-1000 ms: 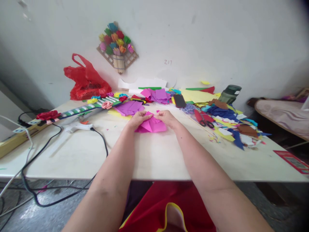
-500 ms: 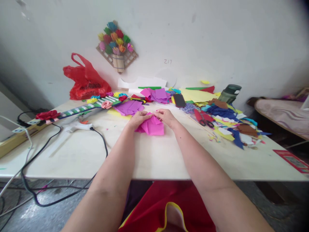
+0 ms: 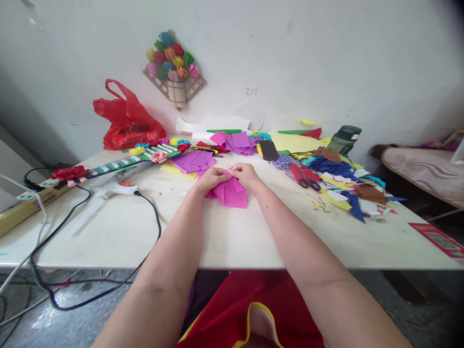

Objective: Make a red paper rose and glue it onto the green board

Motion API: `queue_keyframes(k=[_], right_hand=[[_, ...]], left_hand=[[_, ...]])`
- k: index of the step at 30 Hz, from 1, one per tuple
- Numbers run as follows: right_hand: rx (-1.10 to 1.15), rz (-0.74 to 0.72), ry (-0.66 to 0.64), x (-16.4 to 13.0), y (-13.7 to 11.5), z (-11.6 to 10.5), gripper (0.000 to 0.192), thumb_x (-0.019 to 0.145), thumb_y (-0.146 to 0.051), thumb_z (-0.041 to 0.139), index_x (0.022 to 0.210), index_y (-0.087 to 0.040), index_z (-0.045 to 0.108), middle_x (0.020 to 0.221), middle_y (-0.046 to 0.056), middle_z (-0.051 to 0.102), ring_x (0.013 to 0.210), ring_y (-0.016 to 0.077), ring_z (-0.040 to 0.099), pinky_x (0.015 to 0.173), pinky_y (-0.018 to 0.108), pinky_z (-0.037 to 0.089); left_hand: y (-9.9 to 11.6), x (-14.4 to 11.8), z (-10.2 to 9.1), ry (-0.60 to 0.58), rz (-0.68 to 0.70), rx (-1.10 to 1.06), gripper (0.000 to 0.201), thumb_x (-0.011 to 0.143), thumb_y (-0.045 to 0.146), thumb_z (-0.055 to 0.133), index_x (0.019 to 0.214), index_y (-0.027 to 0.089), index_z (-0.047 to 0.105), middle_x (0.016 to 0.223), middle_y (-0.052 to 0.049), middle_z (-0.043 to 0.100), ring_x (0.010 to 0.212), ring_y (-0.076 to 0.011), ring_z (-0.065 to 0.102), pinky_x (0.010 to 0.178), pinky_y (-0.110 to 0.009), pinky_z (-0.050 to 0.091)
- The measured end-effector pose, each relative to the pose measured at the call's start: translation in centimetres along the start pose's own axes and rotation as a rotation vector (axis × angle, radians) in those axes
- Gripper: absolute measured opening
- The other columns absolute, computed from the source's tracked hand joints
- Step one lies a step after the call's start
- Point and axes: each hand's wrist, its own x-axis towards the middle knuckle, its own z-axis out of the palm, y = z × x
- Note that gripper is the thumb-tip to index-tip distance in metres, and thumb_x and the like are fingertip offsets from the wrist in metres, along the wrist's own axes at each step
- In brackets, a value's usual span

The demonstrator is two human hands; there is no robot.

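We see left hand (image 3: pixel 212 177) and right hand (image 3: pixel 247 175) both pinching the pink paper (image 3: pixel 229 194) (folded, creased) on the table (image 3: pixel 232 237), fingertips together.

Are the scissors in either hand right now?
No, the scissors lie on the table right of both hands, which pinch pink paper.

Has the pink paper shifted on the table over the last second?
Yes. The pink paper is more gathered between the left hand and right hand, and its near edge sits slightly closer to the table's front edge, farther from the purple sheets.
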Motion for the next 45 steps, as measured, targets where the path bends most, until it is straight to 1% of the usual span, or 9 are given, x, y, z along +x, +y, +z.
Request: queue_keyframes(k=[3, 8, 16, 21, 24, 30, 35, 39, 45], right_hand=[[-0.019, 0.007, 0.001, -0.09, -0.23, -0.03, 0.023, 0.064, -0.039, 0.061, 0.061, -0.017, 0.057, 0.064, -0.001, 0.054, 0.063, 0.0122, 0.047, 0.062, 0.026, 0.037], [-0.062, 0.006, -0.004, 0.06, -0.02, -0.01, 0.027, 0.066, -0.043, 0.059, 0.060, -0.019, 0.051, 0.058, -0.004, 0.045, 0.059, 0.0114, 0.040, 0.058, 0.026, 0.033], [-0.054, 0.017, -0.023, -0.24, -0.52, 0.03, 0.026, 0.067, -0.041, 0.059, 0.058, -0.019, 0.048, 0.056, -0.005, 0.041, 0.058, 0.0108, 0.037, 0.056, 0.026, 0.030], [-0.025, 0.054, -0.022, -0.04, -0.44, -0.09, 0.030, 0.070, -0.048, 0.054, 0.060, -0.019, 0.050, 0.057, -0.003, 0.046, 0.060, 0.0128, 0.043, 0.057, 0.026, 0.033], [0.024, 0.072, -0.037, 0.00, -0.40, -0.15, 0.032, 0.070, -0.050, 0.054, 0.063, -0.019, 0.053, 0.057, -0.002, 0.049, 0.060, 0.0132, 0.046, 0.058, 0.026, 0.035], [0.020, 0.026, -0.020, -0.19, -0.58, 0.09, 0.030, 0.063, -0.047, 0.062, 0.062, -0.018, 0.055, 0.061, -0.003, 0.051, 0.062, 0.0121, 0.045, 0.060, 0.026, 0.036], [0.044, 0.017, 0.003, 0.00, -0.22, 0.29, 0.024, 0.062, -0.041, 0.062, 0.063, -0.017, 0.058, 0.065, -0.001, 0.056, 0.066, 0.0130, 0.049, 0.065, 0.027, 0.039], [0.111, 0.059, -0.001, 0.04, 0.07, 0.33, 0.024, 0.061, -0.040, 0.064, 0.061, -0.017, 0.055, 0.059, -0.003, 0.052, 0.059, 0.0109, 0.045, 0.059, 0.026, 0.037], [0.221, 0.103, -0.042, 0.03, 0.33, 0.36, 0.031, 0.060, -0.044, 0.068, 0.059, -0.018, 0.052, 0.052, -0.006, 0.045, 0.050, 0.0076, 0.038, 0.051, 0.024, 0.030]], left_hand=[[-0.02, 0.09, 0.01, -0.007, 0.013, 0.003, 0.039, 0.060, 0.048, 0.076, 0.065, 0.012, 0.061, 0.057, 0.000, 0.053, 0.049, -0.0076, 0.043, 0.044, -0.021, 0.029], [-0.02, 0.11, -0.05, 0.017, 0.037, 0.026, 0.037, 0.062, 0.046, 0.075, 0.063, 0.013, 0.059, 0.054, 0.001, 0.050, 0.048, -0.0074, 0.040, 0.044, -0.022, 0.027], [-0.04, 0.00, 0.00, -0.026, 0.006, -0.022, 0.039, 0.062, 0.048, 0.075, 0.062, 0.013, 0.057, 0.054, 0.001, 0.050, 0.046, -0.0064, 0.039, 0.044, -0.022, 0.024], [0.16, -0.06, 0.11, -0.009, -0.005, -0.044, 0.039, 0.060, 0.048, 0.076, 0.062, 0.013, 0.058, 0.053, 0.001, 0.049, 0.045, -0.0065, 0.038, 0.043, -0.022, 0.023], [0.17, -0.03, 0.13, -0.009, -0.003, -0.034, 0.040, 0.060, 0.048, 0.077, 0.060, 0.013, 0.058, 0.052, 0.001, 0.048, 0.044, -0.0062, 0.037, 0.042, -0.022, 0.022], [-0.23, 0.14, -0.06, 0.003, 0.011, -0.025, 0.039, 0.060, 0.048, 0.076, 0.062, 0.013, 0.060, 0.053, 0.000, 0.051, 0.046, -0.0071, 0.040, 0.043, -0.022, 0.026], [-0.10, 0.04, 0.04, -0.006, 0.000, -0.038, 0.039, 0.059, 0.048, 0.077, 0.061, 0.012, 0.060, 0.053, 0.000, 0.051, 0.045, -0.0063, 0.039, 0.043, -0.021, 0.025], [-0.15, 0.02, 0.06, -0.019, -0.015, -0.018, 0.040, 0.061, 0.049, 0.076, 0.063, 0.012, 0.061, 0.054, 0.000, 0.052, 0.045, -0.0064, 0.040, 0.043, -0.021, 0.026], [-0.16, 0.05, 0.06, -0.020, -0.003, 0.000, 0.039, 0.061, 0.048, 0.076, 0.063, 0.011, 0.063, 0.053, -0.001, 0.053, 0.045, -0.0070, 0.041, 0.043, -0.022, 0.027]])
